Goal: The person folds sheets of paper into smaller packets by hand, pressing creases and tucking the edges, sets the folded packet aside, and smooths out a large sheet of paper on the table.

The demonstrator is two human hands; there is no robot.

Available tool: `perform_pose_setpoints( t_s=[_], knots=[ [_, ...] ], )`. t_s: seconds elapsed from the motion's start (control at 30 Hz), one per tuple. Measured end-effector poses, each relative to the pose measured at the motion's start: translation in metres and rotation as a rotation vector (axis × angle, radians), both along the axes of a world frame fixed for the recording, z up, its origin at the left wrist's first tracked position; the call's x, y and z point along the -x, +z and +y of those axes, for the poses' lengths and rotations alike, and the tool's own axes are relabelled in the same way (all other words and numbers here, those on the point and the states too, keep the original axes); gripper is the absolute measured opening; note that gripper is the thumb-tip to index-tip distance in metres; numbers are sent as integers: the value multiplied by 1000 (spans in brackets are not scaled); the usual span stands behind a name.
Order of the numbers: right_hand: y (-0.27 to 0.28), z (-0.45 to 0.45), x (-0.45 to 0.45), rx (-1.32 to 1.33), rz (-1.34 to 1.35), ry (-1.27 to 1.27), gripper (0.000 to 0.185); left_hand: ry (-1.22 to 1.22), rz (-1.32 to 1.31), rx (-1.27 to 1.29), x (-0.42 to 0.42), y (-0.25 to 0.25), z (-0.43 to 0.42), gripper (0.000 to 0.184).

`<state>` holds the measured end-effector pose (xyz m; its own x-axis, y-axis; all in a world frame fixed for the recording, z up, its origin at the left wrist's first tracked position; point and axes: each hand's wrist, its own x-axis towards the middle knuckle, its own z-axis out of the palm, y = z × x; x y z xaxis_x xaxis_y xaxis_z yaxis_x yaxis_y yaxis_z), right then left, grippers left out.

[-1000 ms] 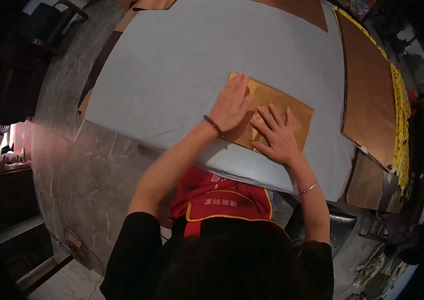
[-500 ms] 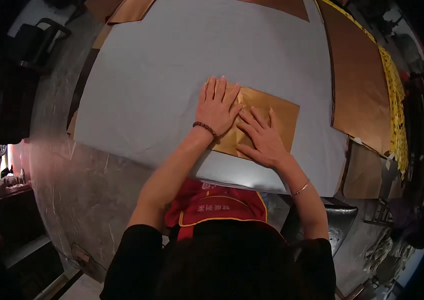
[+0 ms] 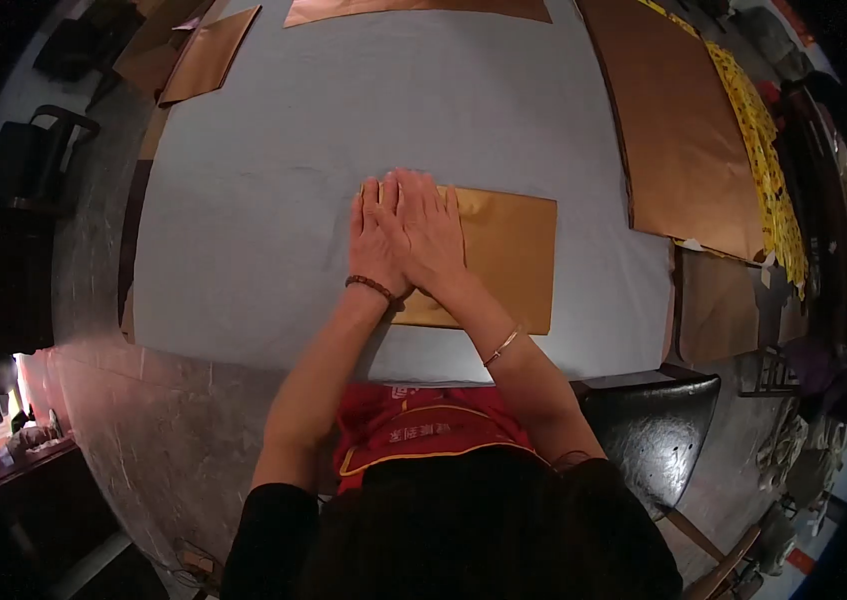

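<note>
A rectangular gold sheet, perhaps folded paper [image 3: 510,255], lies flat on the grey-covered table [image 3: 244,200]. My left hand [image 3: 372,240], with a beaded bracelet at the wrist, rests flat on the sheet's left part, fingers stretched away from me. Beside it and partly over it, my right hand [image 3: 426,228] presses down with fingers extended; a thin bangle circles that wrist. Both palms are hidden. The sheet's left edge is mostly covered by the hands.
Large copper-brown sheets [image 3: 684,140] lie along the table's right side, next to yellow patterned material [image 3: 744,110]. More brown sheets [image 3: 212,55] sit at the far left and along the far edge [image 3: 414,8]. A black chair [image 3: 649,430] stands at the near right.
My right hand has moved left across the gold sheet, from its middle onto my left hand. The sheet looks smoother, and the camera view has shifted.
</note>
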<state>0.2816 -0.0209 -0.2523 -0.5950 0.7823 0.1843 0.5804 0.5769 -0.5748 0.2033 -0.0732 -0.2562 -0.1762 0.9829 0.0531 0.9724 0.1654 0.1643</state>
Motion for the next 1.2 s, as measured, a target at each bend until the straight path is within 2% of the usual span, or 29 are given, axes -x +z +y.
perform_pose_setpoints(
  t_s=[0.07, 0.17, 0.27, 0.37, 0.43, 0.47, 0.57, 0.63, 0.73, 0.93, 1.07, 1.13, 1.2],
  knots=[
    [-8, -1, -2, -24, 79, -13, 66, 6, 44, -14, 1, -7, -1, 70],
    [9, -4, -11, 115, 51, -7, 65, -21, 81, -99, 2, -9, -2, 67],
    [3, 2, -26, 68, -1, 12, 70, 8, -12, -118, 1, -6, -1, 61],
    [-9, 7, -47, -49, -94, 41, 67, 23, -31, -157, 1, -9, 0, 57],
    [-10, 10, -58, -227, -210, 26, 61, 9, -10, -203, 1, -8, 0, 55],
    [-9, 11, -65, -208, -217, -6, 59, 12, -9, -202, 0, -8, 0, 55],
    [-12, 16, -93, -268, -260, -138, 59, 16, -64, -228, -1, -8, -1, 56],
    [-11, 18, -112, -241, -259, -162, 61, 17, -68, -225, -2, -7, -1, 58],
    [-11, 20, -130, -152, -375, -327, 63, 21, -81, -218, -1, -7, -1, 59],
    [-9, 20, -131, -191, -472, -361, 61, 33, -90, -240, -2, -8, -2, 60],
    [-8, 20, -130, -182, -473, -347, 62, 51, -53, -207, 0, -9, -1, 70],
    [-6, 19, -130, -205, -492, -362, 62, 147, 34, -167, 4, -9, -3, 73],
    [-7, 18, -131, -157, -480, -361, 63, 171, 14, -149, 16, -9, -7, 73]
  ],
)
